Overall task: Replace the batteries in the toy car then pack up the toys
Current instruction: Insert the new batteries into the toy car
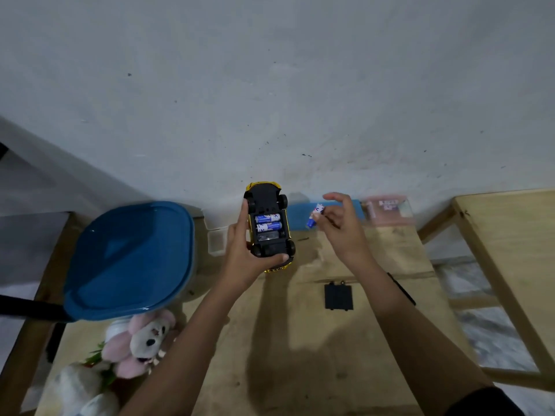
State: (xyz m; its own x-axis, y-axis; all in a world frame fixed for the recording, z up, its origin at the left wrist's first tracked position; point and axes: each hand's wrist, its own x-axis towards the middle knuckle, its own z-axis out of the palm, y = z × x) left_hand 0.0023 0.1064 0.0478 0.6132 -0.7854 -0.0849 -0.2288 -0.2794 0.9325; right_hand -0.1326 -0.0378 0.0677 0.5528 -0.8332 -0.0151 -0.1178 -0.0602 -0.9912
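Grey-white plaster wall (270,85), scuffed with dark specks, beyond both grips. Pale wooden table (300,355) under left grip (249,253) and right grip (339,226), its far edge at the wall. Second wooden table (495,235) well right of right grip; mottled grey floor (495,334) shows between the two. Grey sloped ledge (30,190) far left of left grip, unclear what. Light dim, soft shadows on table.

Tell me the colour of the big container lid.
The container lid is blue; head view shows it.

left hand (249,253): bare | right hand (342,228): bare | right sleeve (486,402): dark
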